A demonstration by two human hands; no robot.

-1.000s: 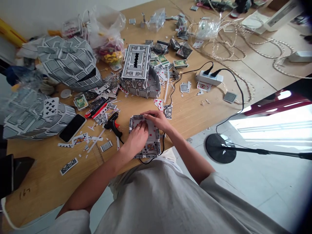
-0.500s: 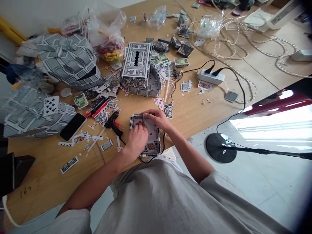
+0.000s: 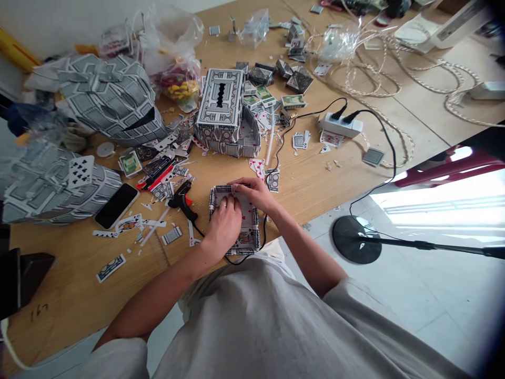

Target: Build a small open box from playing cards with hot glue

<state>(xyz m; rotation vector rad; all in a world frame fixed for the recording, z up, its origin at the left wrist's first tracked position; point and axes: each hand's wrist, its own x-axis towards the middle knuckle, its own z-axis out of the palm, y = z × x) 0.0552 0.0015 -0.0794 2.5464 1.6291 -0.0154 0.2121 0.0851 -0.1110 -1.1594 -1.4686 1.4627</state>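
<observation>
While both hands press down into it, the shallow card tray (image 3: 235, 223) lies flat at the near edge of the bench (image 3: 315, 179), just in front of the person's body. Its long axis runs away from the person, one short wall toward the chest and the other toward the far side of the bench, open side up. The left hand (image 3: 224, 221) lies palm down inside the tray with its fingers (image 3: 228, 202) spread flat on the card faces lining the floor; its grip is open and closes on nothing. The right hand (image 3: 254, 192) reaches across the far end, fingers curled over the far wall, though whether they pinch it or only rest there cannot be told.

Just left of the tray lies one black glue gun (image 3: 182, 199) with a red trigger, its nozzle pointing away and to the left, its cord looping under the tray's near edge. Further left, one dark phone (image 3: 116, 206) lies face up among loose cards and cut strips. Beyond the tray stands one card-covered tissue box (image 3: 221, 105), slot upward. Two large rounded card-clad shells (image 3: 112, 100) sit at the left. One white power strip (image 3: 341, 125) with two plugs in it lies to the right, near coils of pale rope (image 3: 379, 68).
</observation>
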